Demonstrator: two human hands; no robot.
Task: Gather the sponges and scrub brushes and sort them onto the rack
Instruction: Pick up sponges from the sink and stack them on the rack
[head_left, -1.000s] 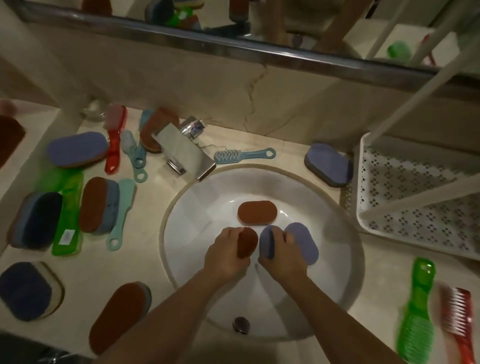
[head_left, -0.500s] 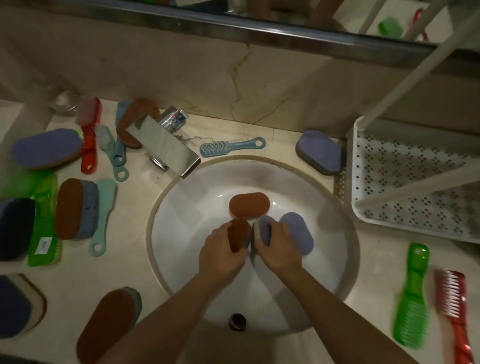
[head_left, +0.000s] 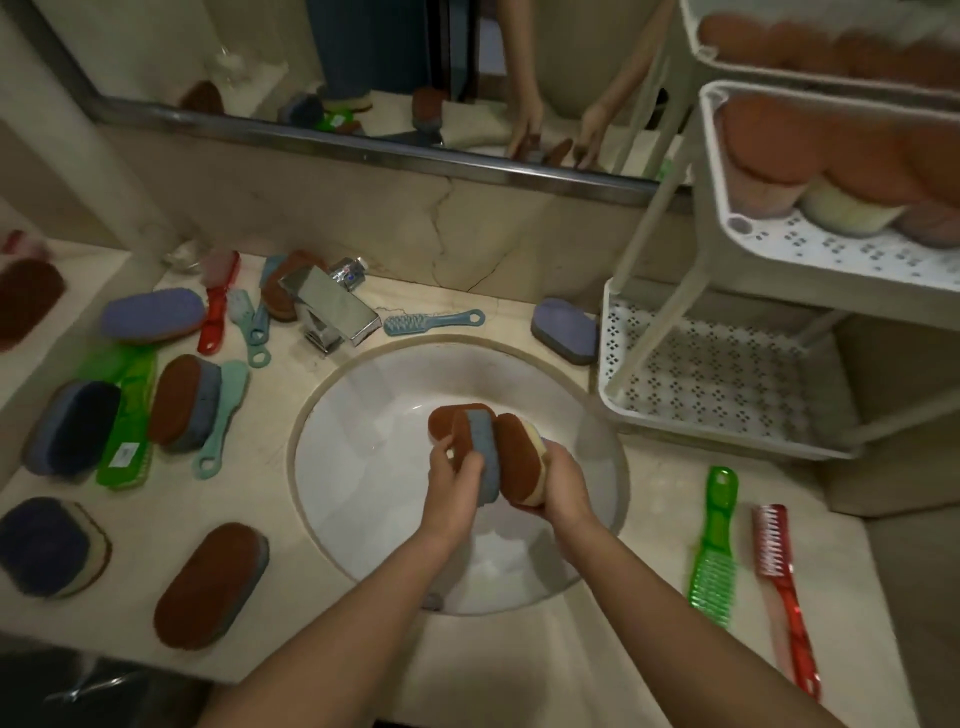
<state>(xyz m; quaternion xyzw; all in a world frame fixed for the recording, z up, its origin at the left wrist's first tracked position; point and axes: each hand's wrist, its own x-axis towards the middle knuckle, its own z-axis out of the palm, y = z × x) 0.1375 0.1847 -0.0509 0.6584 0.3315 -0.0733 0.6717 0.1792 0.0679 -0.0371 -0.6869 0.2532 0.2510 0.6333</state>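
Brown-and-blue sponge (head_left: 480, 452) stands on edge in the curled fingers of the left hand (head_left: 449, 491), touching the brown-and-cream sponge (head_left: 519, 462) clamped in the right hand (head_left: 563, 483), both above the sink (head_left: 363, 467). Just beyond the left hand lies another brown sponge (head_left: 448, 415); beyond and right of the right hand stands the white rack (head_left: 701, 384).

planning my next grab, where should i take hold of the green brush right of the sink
Take the green brush by its narrow handle, which points toward the rack, pinching its sides from above. It lies flat on the counter, wide bristle head nearest the person, and the red brush lies close on its right, so come from the left.
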